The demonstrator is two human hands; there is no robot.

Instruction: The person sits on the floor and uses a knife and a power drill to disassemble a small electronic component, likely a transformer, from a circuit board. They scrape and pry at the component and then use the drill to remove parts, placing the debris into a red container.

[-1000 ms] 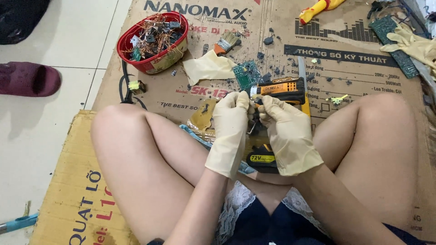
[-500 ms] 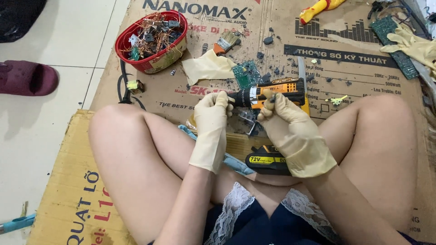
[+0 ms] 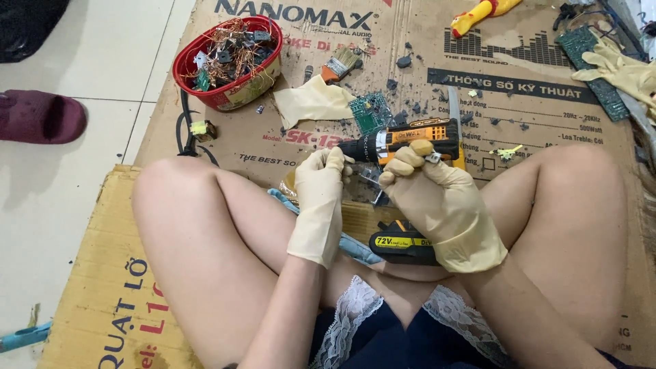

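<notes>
I sit cross-legged on flattened cardboard, wearing cream rubber gloves. An orange and black cordless drill stands between my knees on its black battery pack, chuck pointing left. My left hand pinches the tip of the dark chuck. My right hand covers the drill's handle and pinches a small metal part just below the drill body. A light-blue tool lies under my left forearm.
A red bowl of copper wire and dark parts stands at the back left. Beyond the drill lie a loose glove, a green circuit board, a brush and dark debris. More gloves lie right; a maroon slipper rests left.
My hands were together in front of the drill. The left one has moved left to the chuck tip and the right one has shifted right, uncovering the battery pack.
</notes>
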